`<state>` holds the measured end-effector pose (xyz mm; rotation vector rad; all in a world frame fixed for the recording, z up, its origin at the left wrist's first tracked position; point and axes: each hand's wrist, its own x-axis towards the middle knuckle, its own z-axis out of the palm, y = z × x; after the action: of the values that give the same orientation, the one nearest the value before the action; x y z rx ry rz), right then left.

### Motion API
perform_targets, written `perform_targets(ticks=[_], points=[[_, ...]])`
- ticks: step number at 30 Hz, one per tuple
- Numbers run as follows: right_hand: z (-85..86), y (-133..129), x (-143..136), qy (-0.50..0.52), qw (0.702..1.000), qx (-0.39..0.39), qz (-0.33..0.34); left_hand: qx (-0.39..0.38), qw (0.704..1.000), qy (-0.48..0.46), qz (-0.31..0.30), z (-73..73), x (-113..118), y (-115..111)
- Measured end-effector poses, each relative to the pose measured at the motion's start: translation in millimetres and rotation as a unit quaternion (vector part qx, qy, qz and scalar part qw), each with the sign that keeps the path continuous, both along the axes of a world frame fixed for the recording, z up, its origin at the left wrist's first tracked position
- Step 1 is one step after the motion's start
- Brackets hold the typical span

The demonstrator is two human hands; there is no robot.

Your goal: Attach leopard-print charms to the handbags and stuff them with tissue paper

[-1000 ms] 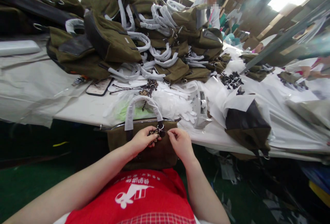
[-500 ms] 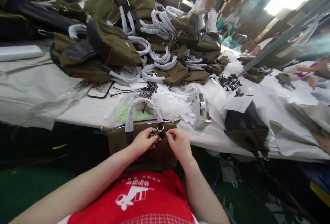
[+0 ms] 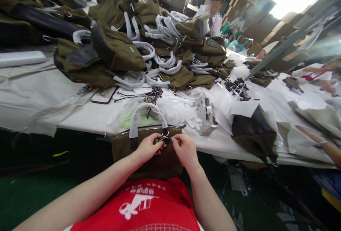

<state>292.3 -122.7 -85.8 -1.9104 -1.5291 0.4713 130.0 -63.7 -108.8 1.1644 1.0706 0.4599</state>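
An olive handbag with a dark base leans between my body and the table edge, its zip along the top. White wrapping covers its upright handle. My left hand is closed on a leopard-print charm at the foot of the handle. Just above it a metal ring hangs from the handle's dark tab. My right hand pinches thumb to finger beside the ring and a small dark piece; whatever lies between those fingertips is too small to make out.
Olive bags with wrapped handles pile up at the back. Nearer lie a phone, leopard-print cords, white gloves and a grey metal device. A dark-based bag sits right. Another person's forearm reaches in.
My hands stay almost where they were at the ring and charm. The view has shifted slightly. At the right edge, another person's arm has come further over the table.
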Motion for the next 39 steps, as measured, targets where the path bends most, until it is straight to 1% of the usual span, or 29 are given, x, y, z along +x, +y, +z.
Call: perform_targets(ticks=[11,14,17,20,23,28,31,35,39], points=[[-8.1,3,-3,-0.005,1.0,-0.005,-0.009,0.001,1.0,0.005,0.0,-1.3,-1,0],[-7.9,3,-2,-0.012,1.0,-0.027,-0.01,-0.003,1.0,0.002,-0.001,-1.4,-1,1],[-8.1,1,0,-0.04,0.998,-0.049,-0.007,-0.022,1.0,-0.016,0.006,-1.2,0,2],[-9.4,0,1,-0.058,0.997,-0.054,0.001,-0.056,0.998,-0.031,0.013,-0.3,0,4],[-10.6,1,1,-0.062,0.997,-0.054,0.008,-0.086,0.995,-0.04,0.013,1.5,-1,6],[-11.0,4,3,-0.062,0.996,-0.055,0.023,-0.098,0.994,-0.042,0.014,3.9,-3,6],[-11.3,5,2,-0.045,0.997,-0.055,0.033,-0.113,0.992,-0.044,0.032,4.3,-1,5],[-11.7,6,0,-0.029,0.998,-0.049,0.029,-0.13,0.989,-0.034,0.062,4.0,4,9],[-10.2,8,0,-0.024,0.999,-0.035,0.02,-0.135,0.989,0.0,0.059,4.6,4,17]])
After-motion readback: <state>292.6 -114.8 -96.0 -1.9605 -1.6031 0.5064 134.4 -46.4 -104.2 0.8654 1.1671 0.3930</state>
